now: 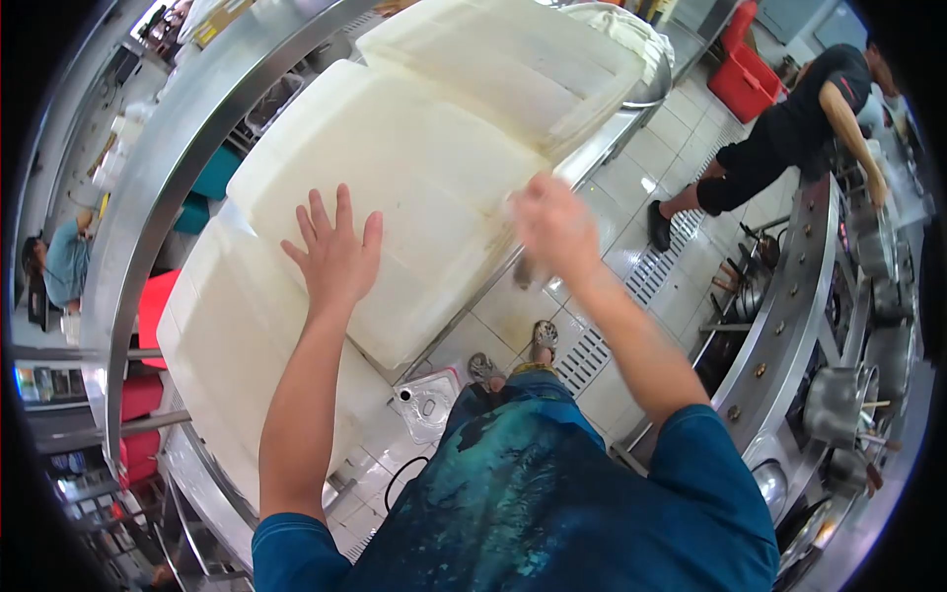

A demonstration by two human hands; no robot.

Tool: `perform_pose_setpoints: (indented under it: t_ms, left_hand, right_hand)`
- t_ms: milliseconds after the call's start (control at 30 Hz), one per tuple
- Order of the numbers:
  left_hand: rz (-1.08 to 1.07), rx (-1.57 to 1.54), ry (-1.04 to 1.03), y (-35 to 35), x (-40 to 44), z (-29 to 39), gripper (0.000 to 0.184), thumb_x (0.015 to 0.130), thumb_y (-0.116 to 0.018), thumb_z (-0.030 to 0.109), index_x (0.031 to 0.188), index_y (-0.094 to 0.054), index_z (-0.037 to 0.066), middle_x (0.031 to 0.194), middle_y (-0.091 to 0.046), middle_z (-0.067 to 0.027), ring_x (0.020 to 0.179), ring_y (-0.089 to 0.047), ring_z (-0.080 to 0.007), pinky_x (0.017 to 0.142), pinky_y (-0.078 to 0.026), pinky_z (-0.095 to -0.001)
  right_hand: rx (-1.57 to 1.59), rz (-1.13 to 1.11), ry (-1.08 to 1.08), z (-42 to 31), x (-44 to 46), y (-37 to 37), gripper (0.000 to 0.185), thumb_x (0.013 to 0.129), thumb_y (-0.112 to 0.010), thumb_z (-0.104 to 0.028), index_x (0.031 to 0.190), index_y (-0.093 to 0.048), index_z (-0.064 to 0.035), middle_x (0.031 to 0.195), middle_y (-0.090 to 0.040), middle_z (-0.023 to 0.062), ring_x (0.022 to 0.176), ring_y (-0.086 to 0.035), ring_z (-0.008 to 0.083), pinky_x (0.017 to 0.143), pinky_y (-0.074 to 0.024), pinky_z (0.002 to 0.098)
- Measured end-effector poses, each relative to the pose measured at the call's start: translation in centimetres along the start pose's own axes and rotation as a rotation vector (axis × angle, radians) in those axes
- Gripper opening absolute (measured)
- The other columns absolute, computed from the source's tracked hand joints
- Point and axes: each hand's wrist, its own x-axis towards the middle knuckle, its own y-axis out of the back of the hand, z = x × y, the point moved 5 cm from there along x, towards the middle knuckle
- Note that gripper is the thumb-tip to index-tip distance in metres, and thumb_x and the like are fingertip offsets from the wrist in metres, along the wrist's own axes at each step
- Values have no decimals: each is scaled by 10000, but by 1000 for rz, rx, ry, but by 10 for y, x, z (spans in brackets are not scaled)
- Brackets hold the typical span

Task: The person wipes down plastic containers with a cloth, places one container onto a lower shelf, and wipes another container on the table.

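Observation:
My left hand (pixel 337 252) has its fingers spread over a large whitish plastic lid or board (pixel 414 148); whether the palm presses on it I cannot tell. Motion smears my right hand (pixel 555 225), which is raised by the right edge of that same piece. Its fingers look drawn in, but what they hold, if anything, is too blurred to make out. A small brownish blur (pixel 526 271) shows just below it. Similar whitish pieces lie on both sides, one farther away (pixel 523 59) and one nearer me on the left (pixel 237 335).
A steel shelf rail (pixel 187 163) curves along the left. A white plastic jerrycan (pixel 427 403) stands on the tiled floor beside my feet. On the right, a co-worker (pixel 779 148) leans over a steel cooking range (pixel 779 326) with pots (pixel 834 400). Behind is a red bin (pixel 745 84).

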Motion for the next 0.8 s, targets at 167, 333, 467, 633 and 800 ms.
perform_pose_setpoints:
  t_ms: [167, 333, 467, 633, 800]
  left_hand:
    - [-4, 20, -15, -3, 0, -2, 688, 995, -367, 564, 1568, -244, 202, 1634, -135, -165, 1506, -98, -381, 1132, -83, -693]
    - [-43, 18, -28, -1, -14, -9, 686, 1001, -384, 535, 1567, -238, 176, 1628, -126, -185, 1504, -86, -389, 1141, -76, -682]
    - [-61, 35, -63, 0, -34, -20, 684, 1001, -410, 513, 1569, -232, 176, 1627, -121, -185, 1504, -85, -389, 1145, -77, -674]
    - [-49, 36, -77, -2, -50, -24, 663, 1007, -421, 474, 1574, -216, 201, 1635, -110, -157, 1504, -85, -390, 1140, -81, -682]
    - [-43, 10, -84, 1, -51, -24, 668, 1003, -432, 465, 1572, -221, 186, 1631, -106, -176, 1501, -75, -401, 1138, -68, -684]
  right_hand:
    - [-178, 39, 12, 39, 27, 3, 53, 742, -666, -115, 727, -634, -75, 802, -550, 102, 795, -598, 302, 633, -503, 436]
    - [103, -79, 41, -57, -41, 8, 68, 754, -663, -118, 715, -616, -90, 826, -534, 82, 770, -589, 273, 618, -498, 416]
    - [227, -115, 76, -69, -51, 18, 50, 769, -666, -123, 746, -628, -98, 797, -518, 76, 765, -587, 260, 602, -496, 381]
    - [127, -81, -114, 2, -20, 36, 136, 752, -691, -84, 887, -686, -63, 860, -564, 107, 820, -603, 301, 673, -516, 396]
    - [254, -225, -223, 4, -1, 50, 155, 798, -681, -76, 943, -692, -22, 921, -582, 118, 846, -609, 324, 718, -516, 402]
